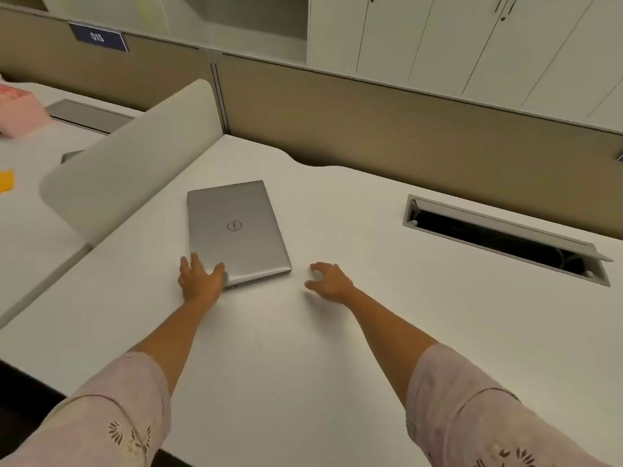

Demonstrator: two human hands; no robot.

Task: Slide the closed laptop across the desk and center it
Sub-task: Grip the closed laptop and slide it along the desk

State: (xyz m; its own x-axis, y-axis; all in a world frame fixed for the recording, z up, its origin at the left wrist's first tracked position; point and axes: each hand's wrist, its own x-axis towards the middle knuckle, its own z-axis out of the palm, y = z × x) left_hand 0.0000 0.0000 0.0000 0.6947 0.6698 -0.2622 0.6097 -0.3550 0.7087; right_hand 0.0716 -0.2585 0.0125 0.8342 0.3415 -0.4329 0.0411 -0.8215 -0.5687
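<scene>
Silver and closed, the laptop (236,230) lies flat on the white desk (337,348), in the left part of the surface and a little turned, so its edges are not parallel with the front edge of the desk. The left hand (199,281) rests on its near left corner, with the fingers spread over the lid and the thumb on the near edge; it presses or lightly grips this corner, but it does not lift it. The right hand (328,281) is just beside the near right corner of the laptop, not touching it, half open with curled fingers, and it holds nothing. Both arms come out of pale pink sleeves (472,409) with a small flower pattern. To the right, well apart from the laptop, an open cable slot (499,237) with a raised grey flap is cut in the desk. On the left a low white divider (131,160) separates a neighbour desk, where a pink object (17,112) and a yellow object (6,185) lie. Behind stands a beige partition (404,136) with a blue sign (98,37) reading 015, and white cabinets (472,45) behind it.
</scene>
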